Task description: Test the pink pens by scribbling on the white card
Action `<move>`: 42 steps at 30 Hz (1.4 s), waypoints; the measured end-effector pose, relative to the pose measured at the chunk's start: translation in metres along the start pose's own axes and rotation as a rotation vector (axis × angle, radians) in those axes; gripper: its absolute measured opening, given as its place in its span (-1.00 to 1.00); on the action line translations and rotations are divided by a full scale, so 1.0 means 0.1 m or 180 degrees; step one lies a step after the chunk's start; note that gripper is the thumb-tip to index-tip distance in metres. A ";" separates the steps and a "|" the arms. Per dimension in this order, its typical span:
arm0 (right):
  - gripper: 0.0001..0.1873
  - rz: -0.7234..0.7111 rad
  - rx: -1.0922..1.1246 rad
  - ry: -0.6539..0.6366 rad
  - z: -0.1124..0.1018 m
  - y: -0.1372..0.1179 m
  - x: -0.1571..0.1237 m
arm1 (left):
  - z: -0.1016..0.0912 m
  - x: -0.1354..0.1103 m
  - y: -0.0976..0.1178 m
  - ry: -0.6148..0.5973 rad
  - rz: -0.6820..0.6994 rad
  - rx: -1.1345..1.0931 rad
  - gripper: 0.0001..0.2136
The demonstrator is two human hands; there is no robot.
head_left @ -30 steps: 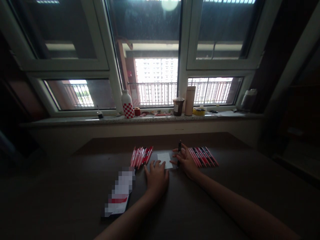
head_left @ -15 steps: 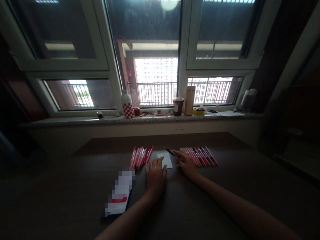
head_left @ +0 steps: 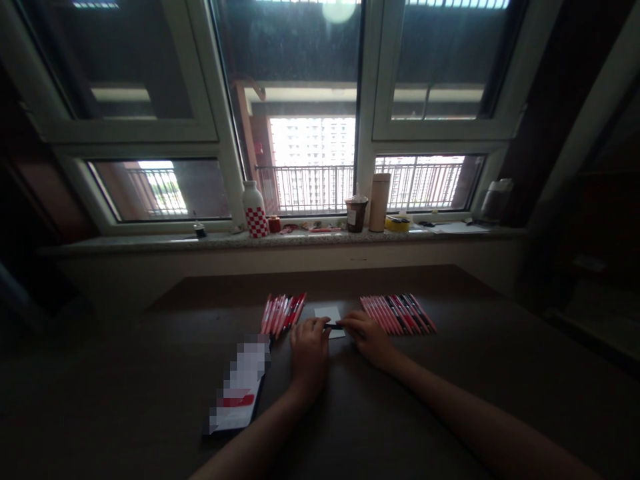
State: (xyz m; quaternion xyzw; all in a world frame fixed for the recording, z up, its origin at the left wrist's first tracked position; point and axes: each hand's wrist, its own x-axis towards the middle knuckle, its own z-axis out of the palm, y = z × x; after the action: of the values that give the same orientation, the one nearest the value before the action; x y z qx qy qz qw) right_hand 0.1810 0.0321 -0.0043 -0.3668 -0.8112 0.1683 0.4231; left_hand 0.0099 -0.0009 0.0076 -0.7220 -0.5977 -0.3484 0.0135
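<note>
Right hand gripping black pen, dark table, window

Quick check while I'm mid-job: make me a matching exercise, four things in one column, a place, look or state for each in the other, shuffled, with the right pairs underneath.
Things
1. Black pen
2. White paper
3. White bottle
4. Tall tan flask

Place, look or state
A. Just right of the drink cup on the windowsill
B. Held by the right hand
C. Red checks on its lower half
D. Flat on the table, between the left group of pens and the right group of pens

Right pairs
1-B, 2-D, 3-C, 4-A
</note>
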 end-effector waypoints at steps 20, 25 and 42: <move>-0.76 -0.0068 -0.0658 0.0174 -0.06 -0.01 -0.01 | -0.02 0.02 -0.01 0.0019 -0.0205 -0.0189 -0.75; -0.77 -0.0074 -0.0654 0.0140 -0.06 0.00 -0.03 | 0.03 0.02 -0.02 0.0005 -0.0248 -0.0009 -0.71; -0.80 0.0557 -0.1495 0.0799 -0.11 0.18 0.04 | 0.06 0.00 -0.01 -0.0248 -0.0263 0.0138 -0.64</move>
State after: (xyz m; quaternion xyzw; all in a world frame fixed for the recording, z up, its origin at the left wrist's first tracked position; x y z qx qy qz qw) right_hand 0.1963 0.0466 -0.0066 -0.5415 -0.7345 -0.0352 0.4075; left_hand 0.0116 0.0021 0.0024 -0.7092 -0.6345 -0.3071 -0.0085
